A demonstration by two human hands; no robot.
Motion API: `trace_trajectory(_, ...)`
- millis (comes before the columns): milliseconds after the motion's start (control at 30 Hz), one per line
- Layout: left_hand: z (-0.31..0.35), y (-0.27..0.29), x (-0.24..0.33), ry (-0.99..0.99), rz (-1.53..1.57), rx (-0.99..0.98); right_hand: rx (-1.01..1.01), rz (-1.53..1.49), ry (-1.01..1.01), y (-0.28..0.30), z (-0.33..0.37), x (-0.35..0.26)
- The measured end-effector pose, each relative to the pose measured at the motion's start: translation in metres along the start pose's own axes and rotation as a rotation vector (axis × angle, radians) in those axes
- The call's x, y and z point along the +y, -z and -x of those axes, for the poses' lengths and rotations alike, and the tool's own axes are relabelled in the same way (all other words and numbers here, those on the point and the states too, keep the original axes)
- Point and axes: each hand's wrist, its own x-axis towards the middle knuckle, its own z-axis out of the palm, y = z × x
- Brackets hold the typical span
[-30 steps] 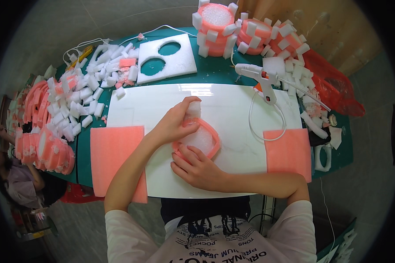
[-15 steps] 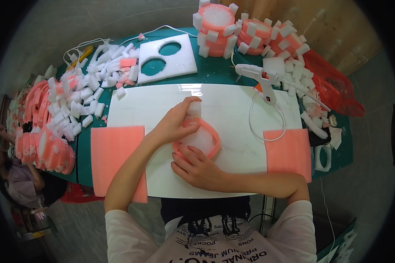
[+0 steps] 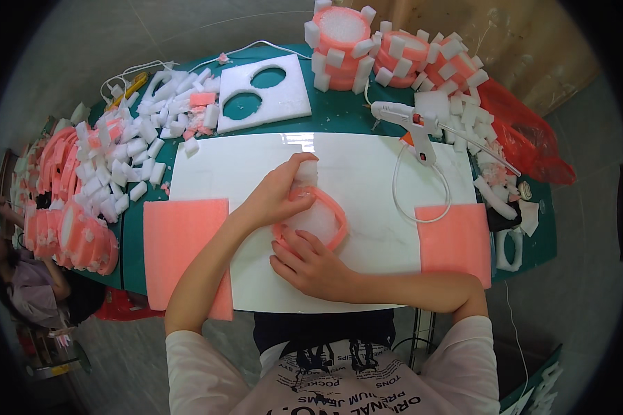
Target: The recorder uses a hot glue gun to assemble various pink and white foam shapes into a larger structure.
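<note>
In the middle of the white board lies a round foam piece (image 3: 318, 223), a pink foam ring with a white foam base inside. My left hand (image 3: 284, 190) reaches over its far left side, fingers curled round a small white foam block (image 3: 306, 174) and pressing it against the ring's outer wall; the thumb rests on the rim. At the near left side, my right hand (image 3: 310, 266) grips the ring's wall, its fingertips bent over the rim and partly hidden. The ring is squeezed slightly out of round.
A glue gun (image 3: 412, 124) rests on the board's far right, its cable looping down. Pink foam sheets (image 3: 187, 252) lie at both sides. White foam blocks (image 3: 135, 149) are heaped at left, near a foam panel (image 3: 284, 93) with two holes. Finished foam drums (image 3: 342, 52) stand at the back. A person (image 3: 38, 283) sits far left.
</note>
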Motion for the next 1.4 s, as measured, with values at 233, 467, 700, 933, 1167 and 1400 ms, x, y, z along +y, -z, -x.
trace_trajectory(233,0.0003,0.0014,0.0024,-0.004,-0.009,0.002,0.013,0.011,-0.001,0.0005,-0.0009,-0.0001)
trace_trajectory(467,0.0000,0.0004,0.0001,0.003,-0.002,-0.004,0.008,0.008,0.002,0.0004,-0.0006,0.0002)
trace_trajectory(700,0.0007,0.0012,0.0022,0.015,-0.014,-0.009,0.002,0.019,0.003,0.0015,-0.0009,-0.0002)
trace_trajectory(933,0.0003,0.0012,0.0017,0.019,-0.007,-0.010,0.002,0.016,0.005,0.0006,-0.0009,-0.0001)
trace_trajectory(1167,0.0005,0.0019,0.0044,0.035,-0.004,-0.015,0.001,0.010,0.001,0.0003,-0.0007,-0.0002)
trace_trajectory(1400,0.0004,0.0017,0.0043,0.033,-0.006,-0.011,0.006,0.012,0.003,0.0019,-0.0014,0.0001)
